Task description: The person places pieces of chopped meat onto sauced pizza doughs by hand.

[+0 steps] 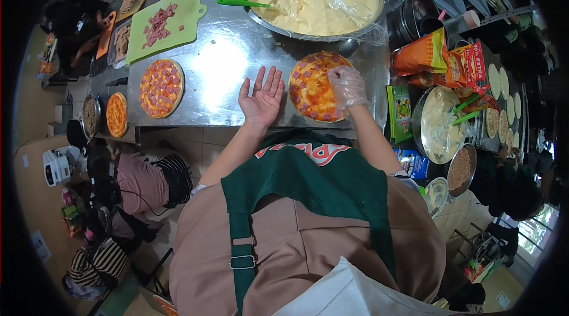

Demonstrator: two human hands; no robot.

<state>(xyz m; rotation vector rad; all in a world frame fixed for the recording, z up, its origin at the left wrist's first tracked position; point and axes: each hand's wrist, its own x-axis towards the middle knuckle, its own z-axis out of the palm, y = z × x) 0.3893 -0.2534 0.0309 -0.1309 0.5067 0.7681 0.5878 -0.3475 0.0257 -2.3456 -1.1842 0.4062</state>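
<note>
My left hand is bare, palm up with its fingers spread, and holds nothing above the front edge of the metal table. In a clear plastic glove, my right hand is over the right side of a pizza topped with sauce and diced meat. Its fingers are curled down and whatever they may hold is hidden. Further left lies a second pizza with meat pieces. Beyond it, a smaller pizza base is covered in orange sauce.
A large bowl of creamy mix with green-handled utensils stands at the back. Diced meat lies on a green board. Packets, another creamy bowl and a bowl of mince are at right. Other people are around.
</note>
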